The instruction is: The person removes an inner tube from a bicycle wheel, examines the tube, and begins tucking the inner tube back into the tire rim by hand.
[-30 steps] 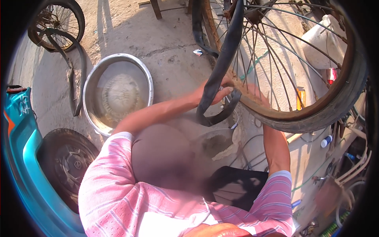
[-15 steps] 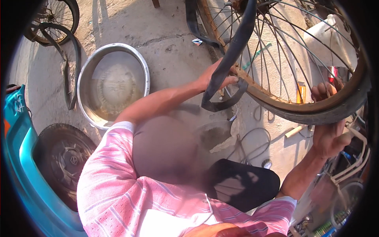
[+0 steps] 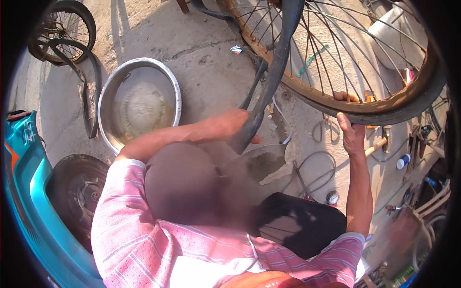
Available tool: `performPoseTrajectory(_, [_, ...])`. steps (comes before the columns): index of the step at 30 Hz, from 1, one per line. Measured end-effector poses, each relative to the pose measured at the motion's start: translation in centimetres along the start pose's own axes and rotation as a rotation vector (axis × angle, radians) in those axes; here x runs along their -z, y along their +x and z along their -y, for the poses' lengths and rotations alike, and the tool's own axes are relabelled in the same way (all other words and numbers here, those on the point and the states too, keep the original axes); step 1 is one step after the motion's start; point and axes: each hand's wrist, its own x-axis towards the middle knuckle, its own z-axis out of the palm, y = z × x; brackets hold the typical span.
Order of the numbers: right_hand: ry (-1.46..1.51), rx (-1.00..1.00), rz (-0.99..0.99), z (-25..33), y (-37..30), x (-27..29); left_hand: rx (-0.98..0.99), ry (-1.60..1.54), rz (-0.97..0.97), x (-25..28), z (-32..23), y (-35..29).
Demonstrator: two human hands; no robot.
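On the ground, a basin with water in it lies left of a spoked wheel; an inner tube crosses before that wheel's left part, and a jug stands behind its spokes. A hammer lies nearer, right of a looped hose. Far left sits another bicycle wheel; near left, a vehicle wheel beside a body panel

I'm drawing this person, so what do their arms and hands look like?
The sleeves are short and pink with thin pale stripes, ending in whitish cuffs. Below them the arms are bare. The left hand is blurry, but neither it nor the right hand has a glove, and no watch shows on either wrist.
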Motion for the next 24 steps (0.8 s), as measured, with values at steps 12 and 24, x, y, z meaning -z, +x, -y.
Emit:
performPoseTrajectory(12, [0.302,-0.222,-0.017,-8.8,7.2,2.0,0.362,-0.895,0.296,8.0,-13.4,9.2])
performPoseTrajectory(24, [0.064,-0.219,0.078,-7.1,4.7,-0.2,0.230,-0.959,0.092,17.4,-20.3,22.1])
